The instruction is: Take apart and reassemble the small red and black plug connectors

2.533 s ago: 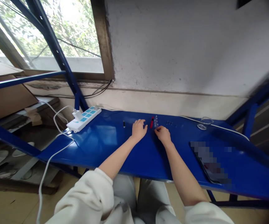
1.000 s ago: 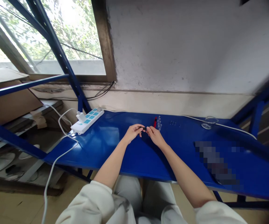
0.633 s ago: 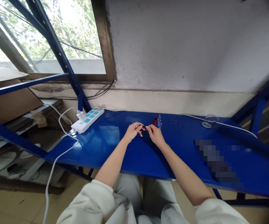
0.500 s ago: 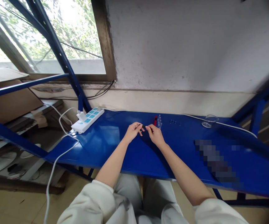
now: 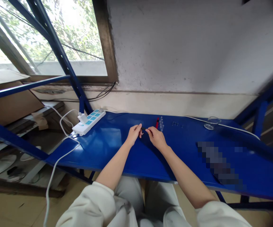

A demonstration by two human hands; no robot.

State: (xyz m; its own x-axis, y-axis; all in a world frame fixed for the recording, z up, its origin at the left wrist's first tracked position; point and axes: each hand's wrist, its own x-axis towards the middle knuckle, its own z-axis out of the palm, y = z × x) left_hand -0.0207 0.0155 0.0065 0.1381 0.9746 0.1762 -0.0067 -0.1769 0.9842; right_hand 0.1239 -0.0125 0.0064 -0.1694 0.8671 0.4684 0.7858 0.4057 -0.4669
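Note:
My left hand and my right hand meet just above the blue shelf, fingertips facing each other. Both pinch a small dark object between them; it is too small to name. Behind my right hand a small red item and several tiny clear vials stand near the wall. A row of tiny dark bits lies to their right.
A white power strip with blue sockets sits at the shelf's back left, its white cable hanging off the edge. A clear glass dish is at the back right. A flat blurred item lies front right. Blue frame bars cross the window.
My left hand fetched the small dark object that lay to its left. Both hands then came together over it and have lifted slightly, fingers closing tighter.

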